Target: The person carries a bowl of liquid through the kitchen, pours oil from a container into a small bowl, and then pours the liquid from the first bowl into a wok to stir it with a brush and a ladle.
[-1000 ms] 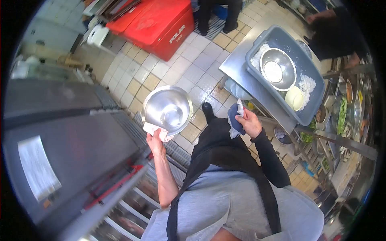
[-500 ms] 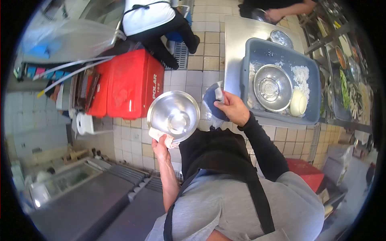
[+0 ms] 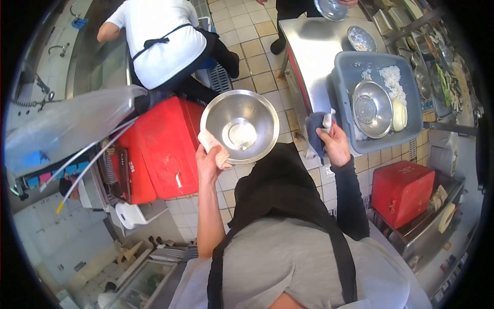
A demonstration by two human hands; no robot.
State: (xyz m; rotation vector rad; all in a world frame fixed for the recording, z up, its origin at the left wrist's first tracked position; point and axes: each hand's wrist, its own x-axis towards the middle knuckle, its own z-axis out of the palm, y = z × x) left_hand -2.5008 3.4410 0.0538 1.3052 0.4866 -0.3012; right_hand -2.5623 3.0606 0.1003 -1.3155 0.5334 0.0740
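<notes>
My left hand [image 3: 208, 164] grips the rim of a shiny metal mixing bowl [image 3: 262, 116] through a folded pinkish-white cloth [image 3: 212, 146]. The bowl is tilted towards me, with only a pale patch of reflected light showing at its bottom. My right hand [image 3: 335, 144] is closed on a bunched dark blue cloth [image 3: 315, 135] with some whitish material at its edges. This hand is just left of the grey plastic tub [image 3: 346, 72]. Inside that tub lie a metal colander-like bowl [image 3: 378, 105], clumps of white rice [image 3: 392, 80] and a cream-coloured rounded container [image 3: 399, 116].
The tub stands on a steel table [image 3: 309, 38], beside a smaller metal bowl [image 3: 362, 39]. A red cooler box [image 3: 170, 154] is at left, below a person in a white shirt [image 3: 159, 46] bending over. Another person's hand [image 3: 350, 2] holds a bowl at the far end. A second red box [image 3: 404, 190] stands at right.
The view has turned. My left hand and the bowl sit higher and further right in view, and my right hand with the blue cloth has shifted right, closer to the tub.
</notes>
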